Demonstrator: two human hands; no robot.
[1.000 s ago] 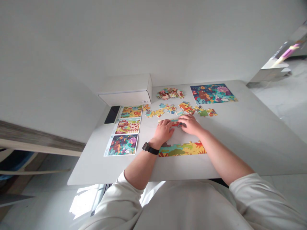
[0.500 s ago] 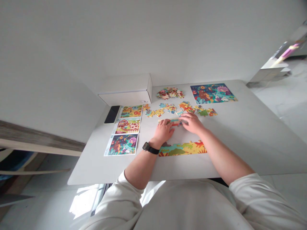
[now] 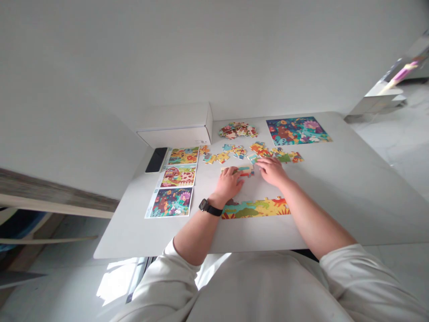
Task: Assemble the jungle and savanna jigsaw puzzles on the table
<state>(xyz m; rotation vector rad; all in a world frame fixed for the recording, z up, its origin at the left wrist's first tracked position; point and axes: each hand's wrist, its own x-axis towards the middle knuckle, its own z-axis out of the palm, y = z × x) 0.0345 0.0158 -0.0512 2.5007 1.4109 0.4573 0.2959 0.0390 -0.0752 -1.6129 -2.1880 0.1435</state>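
Right hand (image 3: 272, 172) has slid away from the short strip of joined jigsaw pieces (image 3: 244, 169) and now lies open, palm down, fingers slightly curled and holding nothing visible, just below the row of loose jigsaw pieces (image 3: 261, 153). Left hand (image 3: 229, 182), also open, rests flat with its fingertips on that strip, a black wristwatch (image 3: 210, 207) on the wrist and the elbow bent out over the white table (image 3: 318, 226). Nearer the body lies a longer assembled strip of jungle-scene pieces (image 3: 254, 208), its upper edge still unfinished. Farther off, a heap of unsorted pieces (image 3: 237, 130) remains untouched, while a completed square jigsaw (image 3: 296, 131) sits near the far edge. Three printed picture cards (image 3: 178, 176) line the left side, beside a black smartphone (image 3: 156, 159) and a white cardboard box (image 3: 176, 126). Much of the work remains in the loose pieces and the heap.
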